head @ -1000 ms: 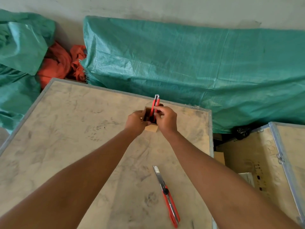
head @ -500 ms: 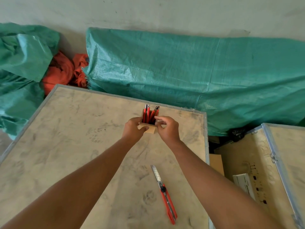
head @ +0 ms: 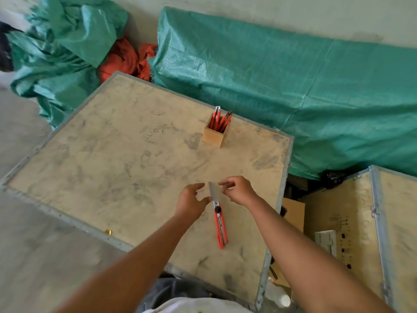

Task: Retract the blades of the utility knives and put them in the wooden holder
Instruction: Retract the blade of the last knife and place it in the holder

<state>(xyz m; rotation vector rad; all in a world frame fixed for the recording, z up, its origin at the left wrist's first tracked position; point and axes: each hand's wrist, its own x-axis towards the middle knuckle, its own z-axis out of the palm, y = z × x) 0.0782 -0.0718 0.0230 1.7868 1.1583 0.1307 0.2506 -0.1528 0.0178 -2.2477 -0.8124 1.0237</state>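
Observation:
A red utility knife (head: 220,224) lies on the plywood crate top (head: 126,159) with its steel blade extended, pointing away from me. My left hand (head: 191,201) hovers just left of the blade, fingers apart, thumb close to the knife's metal neck. My right hand (head: 238,189) hovers just right of the blade tip, fingers curled loosely and holding nothing. The small wooden holder (head: 214,135) stands upright near the far right edge of the crate, with several red knives (head: 220,122) standing in it.
Green tarpaulin (head: 293,93) covers bulky things behind and left of the crate, with orange cloth (head: 126,59) between. A second crate (head: 361,222) stands to the right across a gap. A small brass piece (head: 108,232) sits at the crate's near left edge.
Both hands have let go of the holder and the knife placed in it, and have drawn back toward me to either side of the loose knife's blade. The camera view has shifted.

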